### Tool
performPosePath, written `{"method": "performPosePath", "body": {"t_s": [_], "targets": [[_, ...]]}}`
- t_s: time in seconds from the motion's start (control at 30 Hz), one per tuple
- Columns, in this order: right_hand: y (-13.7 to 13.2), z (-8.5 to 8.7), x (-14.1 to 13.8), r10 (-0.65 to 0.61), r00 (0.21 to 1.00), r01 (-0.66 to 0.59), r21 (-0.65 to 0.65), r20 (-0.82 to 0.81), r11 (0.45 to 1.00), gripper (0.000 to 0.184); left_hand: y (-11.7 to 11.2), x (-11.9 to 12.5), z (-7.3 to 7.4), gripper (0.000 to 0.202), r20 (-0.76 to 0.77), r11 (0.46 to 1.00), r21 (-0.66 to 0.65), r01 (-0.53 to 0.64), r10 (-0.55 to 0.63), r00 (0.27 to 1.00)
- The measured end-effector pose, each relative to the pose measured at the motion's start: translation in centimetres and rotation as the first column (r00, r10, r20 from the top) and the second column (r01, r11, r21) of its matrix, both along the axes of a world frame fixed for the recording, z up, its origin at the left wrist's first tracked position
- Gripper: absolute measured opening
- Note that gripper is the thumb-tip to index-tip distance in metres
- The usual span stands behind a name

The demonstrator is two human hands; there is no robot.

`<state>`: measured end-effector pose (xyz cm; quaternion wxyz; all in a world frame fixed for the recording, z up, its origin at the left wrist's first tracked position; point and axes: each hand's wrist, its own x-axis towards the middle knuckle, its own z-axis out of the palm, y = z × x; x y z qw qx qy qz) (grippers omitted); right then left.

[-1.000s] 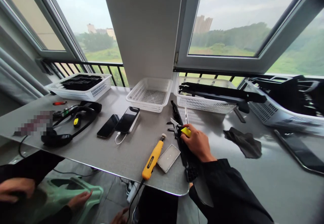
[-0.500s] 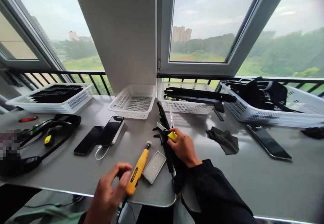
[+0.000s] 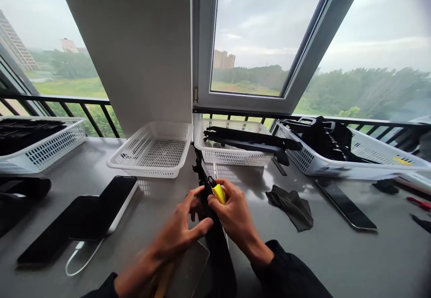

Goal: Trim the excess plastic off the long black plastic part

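Note:
Closed around a yellow utility knife (image 3: 219,193), my right hand (image 3: 234,210) presses the tool against the upper stretch of a long black plastic part (image 3: 218,260). The part stands tilted away from me, its narrow toothed end pointing at the baskets. On its left side, my left hand (image 3: 180,226) grips it with the fingers at the edge and the thumb across the front. The knife's blade is hidden at the part. Below my left forearm, a yellow pen-shaped power tool (image 3: 164,281) and a shallow rectangular tray (image 3: 195,266) show partly.
White baskets line the back: one bare inside (image 3: 151,172), one holding long black parts (image 3: 251,140), others at both sides. Two phones (image 3: 116,203) with a white cable lie left. A dark cloth (image 3: 291,206) and another phone (image 3: 346,206) lie right.
My left hand has moved from beside the yellow power tool onto the black part. The knife has turned more upright against the part. The view has shifted right and closer.

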<state>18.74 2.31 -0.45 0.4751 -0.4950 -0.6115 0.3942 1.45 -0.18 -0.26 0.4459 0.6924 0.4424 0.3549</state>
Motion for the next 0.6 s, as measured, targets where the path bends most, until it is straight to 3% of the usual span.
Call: {"method": "performPosePath", "body": {"t_s": [0.1, 0.23, 0.37, 0.5, 0.6], "targets": [[-0.3, 0.7, 0.1, 0.065, 0.996, -0.067, -0.041, -0.053, 0.997, 0.025, -0.7, -0.3, -0.8, 0.063, 0.105, 1.0, -0.022, -0.013, 0.016, 0.994], [-1.4, 1.8, 0.9, 0.127, 0.985, -0.135, -0.065, -0.12, 0.989, 0.023, -2.3, -0.3, -1.7, 0.078, 0.251, 0.999, -0.023, 0.029, -0.022, 0.968], [-2.8, 1.7, 1.2, 0.189, 0.969, -0.199, -0.05, -0.156, 0.979, 0.024, -4.6, -0.3, -2.2, 0.084, 0.323, 0.998, -0.069, 0.005, 0.017, 0.946], [-3.0, 1.8, 1.9, 0.258, 0.96, -0.268, -0.084, -0.11, 0.96, 0.036, -4.9, -0.4, -0.9, 0.083, 0.287, 0.995, -0.096, -0.036, 0.062, 0.956], [-1.7, 3.2, 3.8, 0.365, 0.927, -0.372, -0.087, -0.085, 0.924, 0.039, -2.5, -0.6, 0.9, 0.084, 0.216, 0.997, -0.032, -0.063, 0.069, 0.974]]}}
